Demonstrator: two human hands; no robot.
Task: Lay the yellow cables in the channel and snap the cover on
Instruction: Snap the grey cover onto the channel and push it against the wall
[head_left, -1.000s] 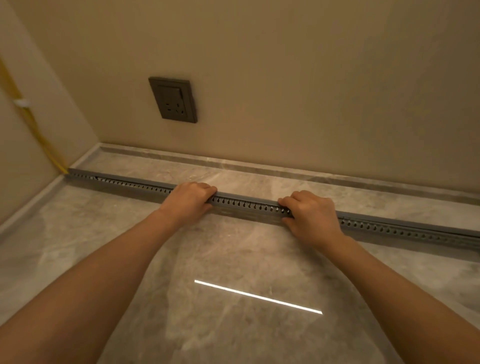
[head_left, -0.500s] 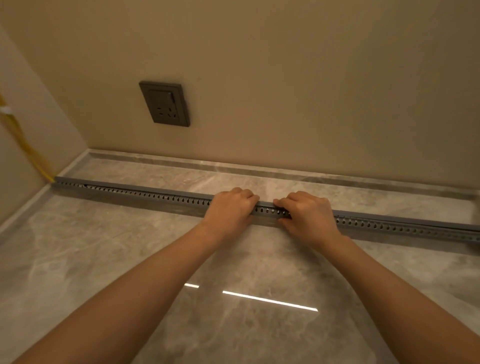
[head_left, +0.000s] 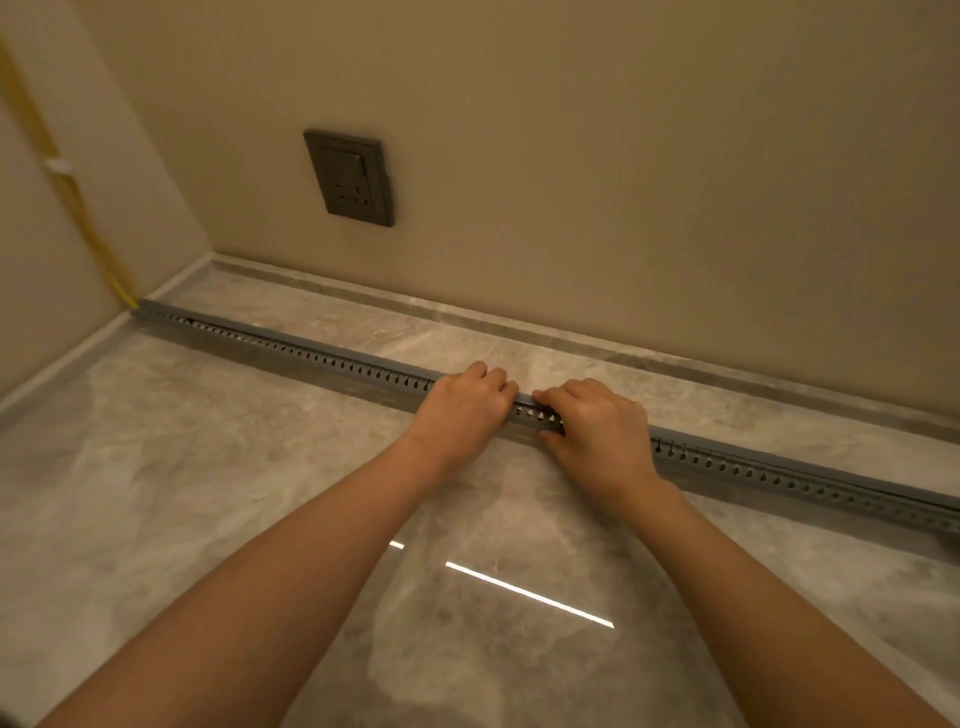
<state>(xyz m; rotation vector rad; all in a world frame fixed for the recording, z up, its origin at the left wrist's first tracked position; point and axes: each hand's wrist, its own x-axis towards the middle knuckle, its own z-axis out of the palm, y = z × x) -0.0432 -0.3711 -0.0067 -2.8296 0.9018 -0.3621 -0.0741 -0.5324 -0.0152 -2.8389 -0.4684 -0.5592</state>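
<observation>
Left hand (head_left: 462, 410) and right hand (head_left: 597, 431), nearly touching, each curl fingers over the grey slotted channel (head_left: 322, 358) on the floor (head_left: 208, 467).

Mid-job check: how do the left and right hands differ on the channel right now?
The left hand sits nearer the corner; the right hand farther along the channel. The right hand's thumb shows at the slotted near wall; the left hand's is hidden. Both curl fingers over the cover, knuckles up, close together.
</observation>
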